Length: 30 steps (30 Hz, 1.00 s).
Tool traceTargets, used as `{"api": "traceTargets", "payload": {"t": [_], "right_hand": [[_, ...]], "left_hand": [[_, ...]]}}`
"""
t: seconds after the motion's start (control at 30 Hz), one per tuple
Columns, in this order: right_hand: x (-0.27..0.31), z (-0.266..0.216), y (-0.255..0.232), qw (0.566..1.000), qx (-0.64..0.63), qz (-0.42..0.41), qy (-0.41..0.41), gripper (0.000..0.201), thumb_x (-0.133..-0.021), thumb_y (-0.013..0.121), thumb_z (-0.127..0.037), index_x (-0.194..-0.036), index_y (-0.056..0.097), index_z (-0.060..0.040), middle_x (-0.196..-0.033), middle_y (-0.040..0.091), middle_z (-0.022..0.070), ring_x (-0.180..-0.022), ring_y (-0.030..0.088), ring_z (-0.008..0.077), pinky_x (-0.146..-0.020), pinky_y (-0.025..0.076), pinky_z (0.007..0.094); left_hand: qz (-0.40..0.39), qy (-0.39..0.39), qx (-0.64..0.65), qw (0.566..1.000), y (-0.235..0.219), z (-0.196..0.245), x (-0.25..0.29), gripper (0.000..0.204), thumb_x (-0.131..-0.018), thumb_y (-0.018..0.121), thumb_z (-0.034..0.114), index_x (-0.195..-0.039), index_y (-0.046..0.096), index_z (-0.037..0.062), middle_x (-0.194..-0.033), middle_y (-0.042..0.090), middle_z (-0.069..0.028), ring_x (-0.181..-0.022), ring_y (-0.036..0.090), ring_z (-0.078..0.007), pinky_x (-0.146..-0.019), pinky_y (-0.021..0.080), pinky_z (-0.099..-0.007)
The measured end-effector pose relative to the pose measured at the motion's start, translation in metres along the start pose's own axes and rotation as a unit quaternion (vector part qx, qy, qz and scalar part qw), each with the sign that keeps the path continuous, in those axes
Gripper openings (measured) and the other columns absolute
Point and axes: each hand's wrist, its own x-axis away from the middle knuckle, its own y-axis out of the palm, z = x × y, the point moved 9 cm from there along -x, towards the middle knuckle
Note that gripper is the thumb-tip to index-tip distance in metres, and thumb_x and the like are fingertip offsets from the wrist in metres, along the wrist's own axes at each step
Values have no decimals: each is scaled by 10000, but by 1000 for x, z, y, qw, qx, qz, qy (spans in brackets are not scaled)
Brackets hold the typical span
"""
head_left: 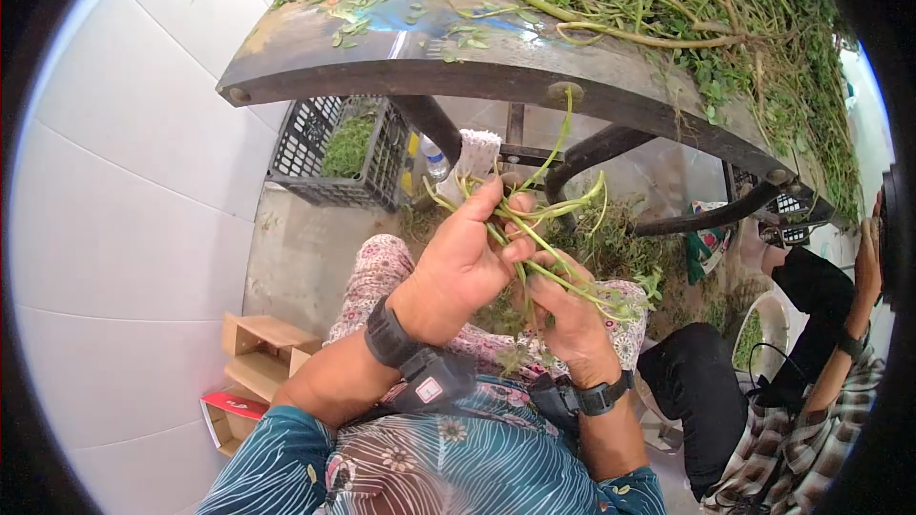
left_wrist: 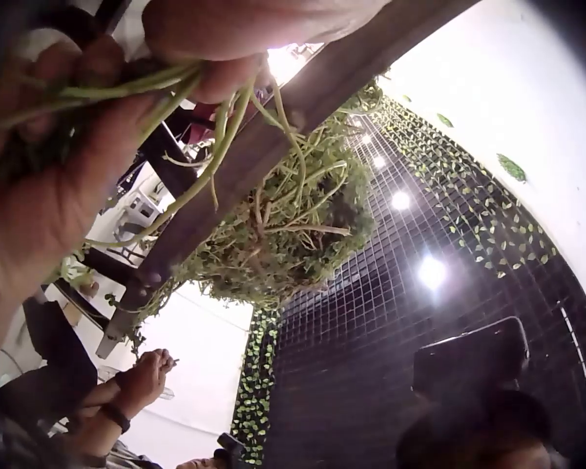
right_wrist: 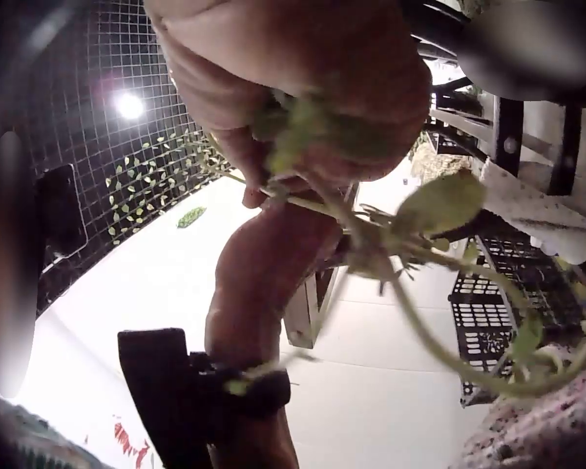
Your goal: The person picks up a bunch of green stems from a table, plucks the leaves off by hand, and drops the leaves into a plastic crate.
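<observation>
In the head view the left hand (head_left: 461,262) grips thin green stems (head_left: 544,210) between thumb and curled fingers, above the lap. Close beside it, the right hand (head_left: 570,317) holds the lower part of the same bunch, its leafy ends (head_left: 618,305) sticking out to the right. Stem tips rise past the fingers toward the table's edge. The left wrist view shows stems (left_wrist: 215,156) hanging from the fingers. In the right wrist view the curled right hand (right_wrist: 303,78) has a leafy stem (right_wrist: 420,332) trailing below it.
A table (head_left: 401,76) with a large heap of greens (head_left: 668,0) stands in front. Beneath it are a black crate (head_left: 382,157) holding greens, a bottle (head_left: 434,160) and loose plants. Cardboard boxes (head_left: 262,353) lie at left; another person (head_left: 763,391) sits at right.
</observation>
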Motion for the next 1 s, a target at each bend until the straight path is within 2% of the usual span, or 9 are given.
{"api": "traceTargets", "payload": {"t": [0.13,0.23,0.33,0.43,0.57,0.7,0.8,0.97,1.0], "right_hand": [[-1,0,-10,996,83,46,1,165,-800,618,-174,-891,569,-46,-732,516,-39,-563,423,27,-453,319,191],[-2,1,-11,998,4,64,-3,148,-788,589,-106,-920,540,-60,-797,534,5,-566,438,53,-451,317,174],[-3,20,-31,992,-94,82,32,205,-803,567,-148,-968,497,-48,-760,521,12,-552,414,64,-444,317,193],[12,12,-45,966,-237,103,28,227,-764,521,-84,-981,462,-50,-764,519,51,-545,405,80,-438,305,186],[33,-7,-31,982,-179,-47,-19,228,-726,485,-39,-953,476,-39,-745,514,63,-518,392,71,-428,293,186],[47,8,16,984,-59,-116,124,172,-810,502,-98,-967,517,-29,-716,497,11,-501,365,51,-415,272,179],[27,28,19,977,-99,-62,179,211,-845,481,-119,-1031,493,-20,-686,491,26,-499,361,64,-409,271,189],[6,38,-19,980,-133,117,88,337,-874,497,-124,-1201,446,-63,-728,479,-2,-525,345,52,-430,271,184],[4,37,-18,984,-119,105,79,370,-871,498,-130,-1225,418,-55,-709,464,-13,-519,341,46,-433,266,176]], "left_hand": [[-14,22,10,1000,-1,4,-2,189,-920,434,271,-925,481,88,-729,502,-24,-574,424,-132,-450,356,-237],[26,34,9,999,-8,8,-3,192,-922,430,271,-915,482,86,-731,495,-17,-588,423,-123,-455,357,-240],[-9,63,20,998,-7,26,-2,194,-923,425,265,-898,485,83,-729,494,-14,-596,421,-118,-472,362,-252],[-32,112,23,993,-5,50,-1,200,-925,421,260,-890,483,73,-726,490,-15,-600,419,-119,-493,366,-262],[7,172,35,984,-13,74,1,198,-932,397,247,-905,474,67,-736,482,-21,-610,417,-133,-517,373,-275],[-20,208,47,977,-11,83,0,186,-933,392,230,-928,471,62,-781,496,-56,-638,432,-154,-544,391,-287],[5,223,41,974,-9,82,3,184,-930,400,225,-942,472,56,-791,505,-66,-644,441,-167,-552,403,-293],[-1,215,51,975,-11,84,5,190,-926,411,226,-933,482,51,-779,505,-73,-645,447,-175,-558,412,-299],[7,216,56,975,-12,83,5,193,-925,413,228,-927,485,50,-775,503,-72,-643,446,-174,-558,412,-300]]}}
